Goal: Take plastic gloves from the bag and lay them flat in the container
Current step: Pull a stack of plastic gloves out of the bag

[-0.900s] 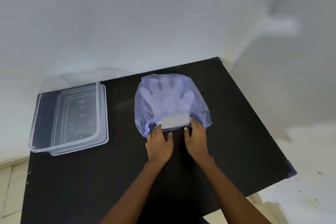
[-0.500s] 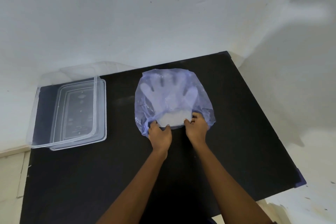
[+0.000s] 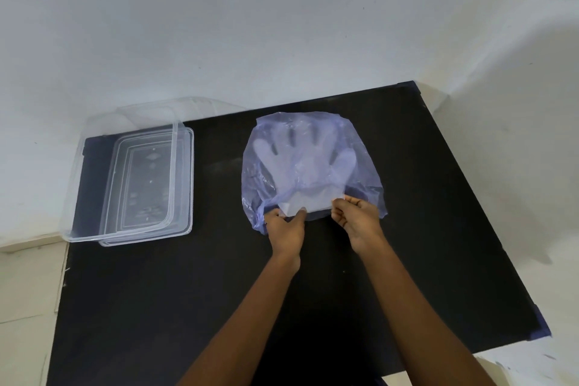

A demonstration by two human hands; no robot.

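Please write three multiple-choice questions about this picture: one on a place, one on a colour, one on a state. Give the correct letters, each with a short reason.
1. Where is the container relative to the bag?
A. to its left
B. to its right
C. under it

2. What colour is the bag?
A. green
B. translucent blue
C. red

3. Where are the gloves now?
A. flat in the container
B. mostly inside the bag
C. on the floor

Key: 1 A, it sits at the table's left edge; 2 B, bluish film; 3 B, only the cuffs stick out, pinched by the left hand and right hand.
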